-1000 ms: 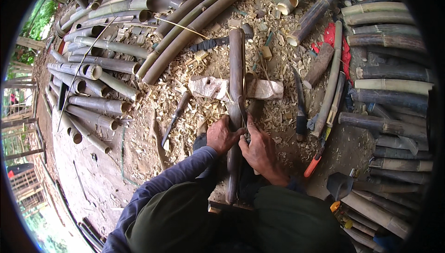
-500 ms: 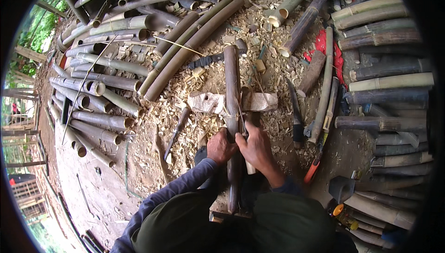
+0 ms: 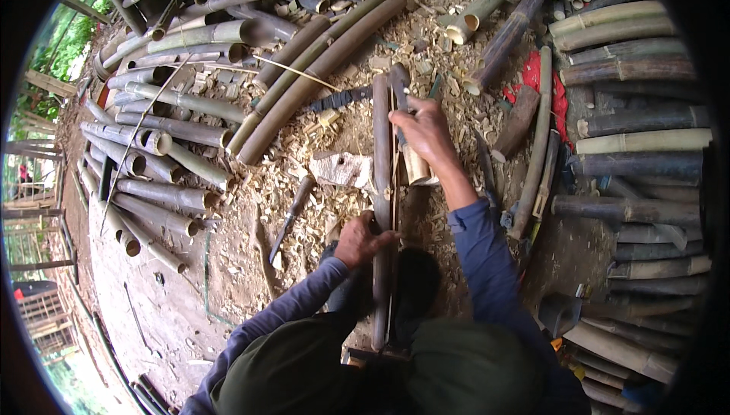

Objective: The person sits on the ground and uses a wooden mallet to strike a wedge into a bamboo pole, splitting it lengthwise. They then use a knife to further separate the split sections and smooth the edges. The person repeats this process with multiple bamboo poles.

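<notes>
A long dark bamboo pole [image 3: 382, 149] runs upright in the picture between my legs, with a pale lengthwise split line along its right side. My left hand [image 3: 363, 241] is on the lower part of the pole, thumb laid across it. Farther up, my right hand [image 3: 427, 132] is closed around a stick-like tool [image 3: 414, 164], dark above and pale at its lower end; its exact kind is unclear. The pole lies across a pale wooden block [image 3: 338, 168], whose right part is mostly hidden by my right hand and the tool.
Left of the pole lies a knife [image 3: 291, 217] among wood shavings [image 3: 304, 164]. Cut bamboo poles pile up at the left [image 3: 167, 194] and right [image 3: 639, 152]. A red cloth [image 3: 559, 107] lies near a short log [image 3: 517, 122].
My right hand has moved from beside my left hand up along the pole. My left hand has loosened its tight hold, its thumb now stretched across the pole. The split line shows more clearly.
</notes>
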Available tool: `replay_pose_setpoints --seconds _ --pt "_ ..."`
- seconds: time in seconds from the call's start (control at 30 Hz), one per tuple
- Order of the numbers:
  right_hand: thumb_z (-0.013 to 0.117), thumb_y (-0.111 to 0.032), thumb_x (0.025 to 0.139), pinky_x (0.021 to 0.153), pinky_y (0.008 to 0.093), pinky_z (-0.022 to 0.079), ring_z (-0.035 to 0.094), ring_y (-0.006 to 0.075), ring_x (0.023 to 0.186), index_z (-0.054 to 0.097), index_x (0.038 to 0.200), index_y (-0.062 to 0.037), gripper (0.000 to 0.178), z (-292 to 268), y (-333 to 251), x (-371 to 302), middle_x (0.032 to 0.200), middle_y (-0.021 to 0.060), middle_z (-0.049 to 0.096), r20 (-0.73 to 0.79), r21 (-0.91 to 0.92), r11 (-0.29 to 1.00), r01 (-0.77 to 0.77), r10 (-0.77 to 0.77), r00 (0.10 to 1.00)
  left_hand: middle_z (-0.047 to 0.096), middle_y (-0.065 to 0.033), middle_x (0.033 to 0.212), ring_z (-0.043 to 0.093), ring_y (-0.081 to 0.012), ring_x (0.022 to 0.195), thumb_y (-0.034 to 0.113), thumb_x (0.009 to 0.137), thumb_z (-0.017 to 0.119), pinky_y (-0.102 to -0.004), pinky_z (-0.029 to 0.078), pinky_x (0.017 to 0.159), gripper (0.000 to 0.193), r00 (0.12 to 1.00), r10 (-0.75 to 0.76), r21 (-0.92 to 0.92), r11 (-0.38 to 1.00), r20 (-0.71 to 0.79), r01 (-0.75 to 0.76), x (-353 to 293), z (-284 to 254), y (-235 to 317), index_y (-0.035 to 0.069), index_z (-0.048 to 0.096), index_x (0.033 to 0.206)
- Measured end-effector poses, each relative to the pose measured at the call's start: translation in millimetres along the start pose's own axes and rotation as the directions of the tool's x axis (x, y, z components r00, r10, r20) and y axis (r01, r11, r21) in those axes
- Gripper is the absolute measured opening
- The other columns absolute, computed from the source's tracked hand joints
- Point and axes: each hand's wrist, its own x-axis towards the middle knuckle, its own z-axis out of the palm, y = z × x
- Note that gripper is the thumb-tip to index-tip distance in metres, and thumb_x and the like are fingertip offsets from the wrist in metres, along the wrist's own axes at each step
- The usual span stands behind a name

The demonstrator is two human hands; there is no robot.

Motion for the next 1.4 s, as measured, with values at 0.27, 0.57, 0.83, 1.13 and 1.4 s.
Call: replay_pose_setpoints --seconds 0.27,0.57,0.83,1.13,1.4 --pt "0.069 -0.02 0.095 0.056 0.029 0.055 0.065 0.0124 0.063 0.064 0.111 0.0004 0.027 -25 7 -178 0.084 0.0075 0.066 0.38 0.551 0.785 -0.284 0.066 0.922 0.07 -0.0227 0.121 0.068 -0.0296 0.112 0.041 0.074 0.093 -0.0417 0.052 0.097 0.082 0.993 0.098 -0.32 0.944 0.061 -0.073 -22 -2 -41 -0.006 0.058 0.132" --pt "0.07 -0.02 0.093 0.069 0.0454 0.053 0.068 0.038 0.075 0.06 0.105 0.0029 0.028 -13 29 -238 0.082 0.0209 0.066 0.35 0.158 0.983 -0.096 0.035 0.936 0.075 -0.0158 0.094 0.072 -0.0255 0.087 0.034 0.07 0.095 -0.0389 0.057 0.083 0.064 0.997 0.032 -0.296 0.955 0.064 -0.012 -26 0 -25 -0.004 0.068 0.113" --pt "0.071 -0.021 0.091 0.07 0.0494 0.051 0.067 0.0438 0.08 0.06 0.104 0.0025 0.03 -8 21 -208 0.082 0.0242 0.065 0.296 0.075 0.996 -0.049 0.025 0.955 0.076 -0.015 0.094 0.072 -0.0232 0.086 0.034 0.071 0.095 -0.0383 0.058 0.083 0.061 0.996 0.025 -0.33 0.944 0.081 0.003 -25 2 -25 -0.003 0.069 0.112" --pt "0.071 -0.019 0.088 0.074 0.051 0.051 0.064 0.0481 0.085 0.061 0.101 0.0039 0.028 -10 26 -215 0.086 0.0277 0.065 0.36 0.105 0.986 -0.128 0.082 0.929 0.076 -0.0176 0.097 0.073 -0.0269 0.089 0.034 0.071 0.095 -0.0397 0.057 0.086 0.063 0.997 0.036 -0.278 0.961 0.067 -0.016 -30 -4 -9 -0.003 0.068 0.114" --pt "0.068 -0.015 0.087 0.063 0.0438 0.051 0.063 0.0288 0.062 0.062 0.096 0.0054 0.023 1 30 -188 0.072 0.0162 0.061 0.311 0.084 0.992 0.09 -0.112 0.944 0.073 -0.0245 0.094 0.072 -0.0392 0.092 0.04 0.071 0.092 -0.0473 0.055 0.086 0.061 0.997 -0.03 -0.093 0.995 0.073 0.037 -29 6 -14 -0.003 0.068 0.108"
